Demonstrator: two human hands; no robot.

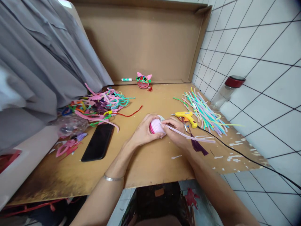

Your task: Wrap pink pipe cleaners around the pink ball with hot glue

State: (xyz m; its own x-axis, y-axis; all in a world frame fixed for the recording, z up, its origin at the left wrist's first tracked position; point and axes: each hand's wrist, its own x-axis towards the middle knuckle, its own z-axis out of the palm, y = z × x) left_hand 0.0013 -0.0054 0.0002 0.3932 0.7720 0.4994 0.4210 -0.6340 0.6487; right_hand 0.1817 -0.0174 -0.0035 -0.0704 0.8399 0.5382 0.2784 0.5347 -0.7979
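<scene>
My left hand (143,131) is closed round a rounded piece (155,126) wound in pale lilac rows, with a deep pink patch low on its near side. Against that piece, the fingers of my right hand (174,129) pinch a lilac pipe cleaner (197,138), whose free length trails off to the right over my wrist. Part of the wound piece is hidden by my fingers. Just beyond the right hand lies a yellow glue gun (187,116), nozzle to the left. A dark purple tassel (198,147) rests beside my right wrist.
Loose pipe cleaners (204,111) lie at right, near a red-lidded jar (222,94). A tangled coloured pile (103,102) and black phone (98,142) are at left. An animal-face figure (143,81) and marker (126,79) stand at the back. The glue-gun cord (237,153) runs right.
</scene>
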